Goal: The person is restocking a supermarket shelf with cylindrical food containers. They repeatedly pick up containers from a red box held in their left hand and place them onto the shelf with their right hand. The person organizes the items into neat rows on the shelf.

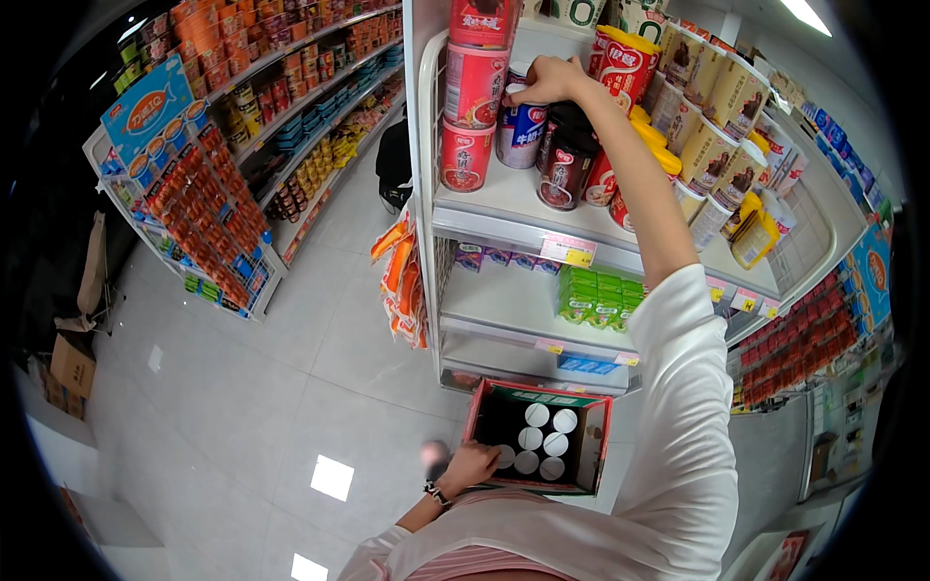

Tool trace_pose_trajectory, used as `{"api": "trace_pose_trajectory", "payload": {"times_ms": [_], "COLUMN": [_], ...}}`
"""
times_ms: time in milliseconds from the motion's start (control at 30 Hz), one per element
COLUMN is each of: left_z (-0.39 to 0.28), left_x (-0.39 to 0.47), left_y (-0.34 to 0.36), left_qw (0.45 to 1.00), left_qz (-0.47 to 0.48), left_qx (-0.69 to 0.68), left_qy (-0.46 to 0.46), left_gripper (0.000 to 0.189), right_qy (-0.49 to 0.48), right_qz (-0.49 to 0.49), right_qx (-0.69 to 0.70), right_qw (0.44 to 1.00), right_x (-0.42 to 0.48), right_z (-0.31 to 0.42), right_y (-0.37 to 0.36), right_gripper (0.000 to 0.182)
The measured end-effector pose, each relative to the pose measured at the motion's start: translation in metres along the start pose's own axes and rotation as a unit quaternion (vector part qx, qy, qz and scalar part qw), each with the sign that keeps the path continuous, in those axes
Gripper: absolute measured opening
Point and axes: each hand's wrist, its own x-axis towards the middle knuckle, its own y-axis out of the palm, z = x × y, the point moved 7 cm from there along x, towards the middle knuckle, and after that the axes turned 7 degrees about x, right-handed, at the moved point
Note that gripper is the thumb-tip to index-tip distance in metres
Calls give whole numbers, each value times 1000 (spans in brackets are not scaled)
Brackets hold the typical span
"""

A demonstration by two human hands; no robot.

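On the upper shelf, my right hand (554, 81) grips the white lid of a blue and white can (522, 136) from above. This can stands between stacked pink cans (466, 156) on the left and dark cans with black lids (565, 171) on the right. Low down, my left hand (474, 465) lies at the left rim of an open cardboard box (604, 443); whether its fingers hold the rim or a can is not clear. Several cans with white lids (537, 415) stand inside the box.
Red cans with yellow lids (626, 62) and beige canisters (734, 94) fill the shelf's right side. Green cartons (592, 294) stand one shelf lower. Orange packets (403, 283) hang at the shelf's left end. A snack display rack (207, 210) stands farther left across the tiled floor (290, 363).
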Motion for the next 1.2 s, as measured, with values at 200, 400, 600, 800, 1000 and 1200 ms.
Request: {"api": "trace_pose_trajectory", "payload": {"times_ms": [200, 400, 600, 800, 1000, 1200], "left_z": [3, 0, 1, -1, 1, 9], "left_x": [-2, -3, -2, -4, 0, -7], "left_y": [4, 6, 7, 4, -6, -8], "left_qw": [1000, 1000, 1000, 1000, 998, 993], "left_qz": [0, 1, 7, -16, -41, -57], "left_qx": [6, 17, 17, 13, -49, -95], "left_qy": [8, 17, 23, 21, 5, -27], "left_gripper": [13, 12, 11, 10, 15, 14], "right_qy": [-102, -186, -219, -256, -342, -375], "right_qz": [-9, -9, -21, -80, -206, -110], "right_qx": [89, 212, 276, 291, 340, 364], "right_qw": [991, 959, 935, 918, 851, 845], "right_x": [-20, -39, -59, -92, -167, -271], "right_z": [11, 13, 21, 38, 46, 75], "right_y": [-4, -3, -11, -34, -62, -28], "right_gripper": [78, 73, 67, 67, 57, 65]}}
